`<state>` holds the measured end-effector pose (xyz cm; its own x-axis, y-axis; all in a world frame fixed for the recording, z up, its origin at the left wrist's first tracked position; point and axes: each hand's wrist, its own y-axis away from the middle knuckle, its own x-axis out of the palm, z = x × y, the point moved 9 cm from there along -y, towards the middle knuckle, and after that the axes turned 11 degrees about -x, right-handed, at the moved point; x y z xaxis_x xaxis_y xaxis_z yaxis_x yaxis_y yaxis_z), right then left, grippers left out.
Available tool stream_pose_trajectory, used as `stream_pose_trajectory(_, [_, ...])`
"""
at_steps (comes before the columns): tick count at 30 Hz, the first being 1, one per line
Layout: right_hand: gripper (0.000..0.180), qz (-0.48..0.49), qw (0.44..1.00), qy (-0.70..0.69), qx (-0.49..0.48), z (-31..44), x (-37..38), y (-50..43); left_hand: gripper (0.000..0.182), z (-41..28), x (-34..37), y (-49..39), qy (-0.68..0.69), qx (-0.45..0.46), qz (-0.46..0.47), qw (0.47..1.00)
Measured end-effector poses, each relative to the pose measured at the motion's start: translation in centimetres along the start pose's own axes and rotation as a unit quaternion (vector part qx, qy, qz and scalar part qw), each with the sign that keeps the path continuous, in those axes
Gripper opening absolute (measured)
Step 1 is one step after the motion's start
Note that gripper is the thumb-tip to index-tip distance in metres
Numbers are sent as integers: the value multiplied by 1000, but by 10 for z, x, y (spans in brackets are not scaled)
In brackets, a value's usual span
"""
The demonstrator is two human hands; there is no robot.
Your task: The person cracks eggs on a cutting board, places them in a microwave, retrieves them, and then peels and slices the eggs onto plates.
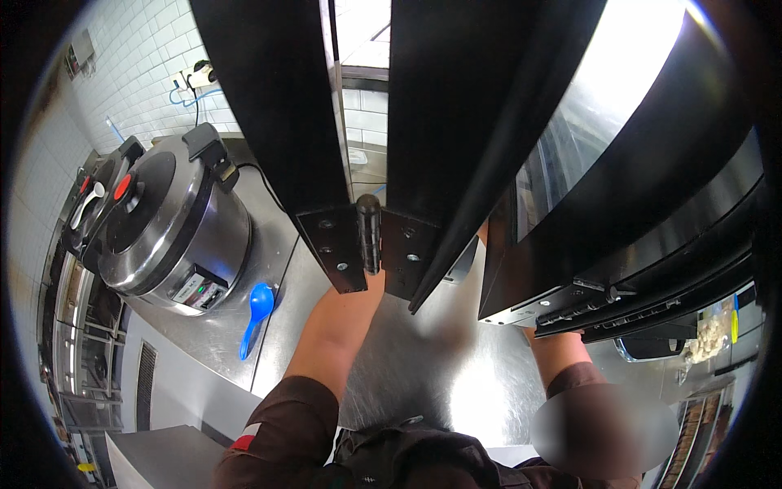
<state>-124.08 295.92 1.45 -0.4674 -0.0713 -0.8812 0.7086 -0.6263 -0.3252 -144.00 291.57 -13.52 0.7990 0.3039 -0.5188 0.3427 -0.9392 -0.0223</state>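
Both my hands are hidden, and only the forearms show. My left forearm reaches forward over the stainless steel worktop (391, 385) and goes out of sight behind a black panel (275, 122). A metal hinge (369, 235) joins it to a second black panel (452, 116). On the right, my other forearm passes under and behind a black cabinet (611, 257) with a clear window (550, 177). A sliver of skin shows between the panels, but I cannot tell which part it is. What the hands hold or touch is out of sight.
At the left stands a large steel rice cooker (183, 232) with a lit green indicator. Another cooker (110, 177) behind it bears a white spoon (88, 205). A blue plastic spoon (260, 305) lies by the worktop seam. Plugs and cables (198, 78) hang on the tiled wall.
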Motion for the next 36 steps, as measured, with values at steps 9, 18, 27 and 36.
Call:
stream_pose_trajectory(9, [40, 3, 999, -17, -29, 10, 12, -9, 56, 16, -6, -10, 22, -12, 17, 1000])
stream_pose_trajectory(18, [40, -13, 987, -92, -131, 48, 25, -19, 52, 26, -12, -19, 53, -23, 22, 998])
stream_pose_trajectory(27, [39, -7, 997, -44, -69, 33, 21, -19, 47, 53, -60, 17, 178, 49, 9, 983])
stream_pose_trajectory(36, [37, -1, 1000, 11, -9, 13, 21, -23, 18, -7, -125, 164, -40, 148, -45, 987])
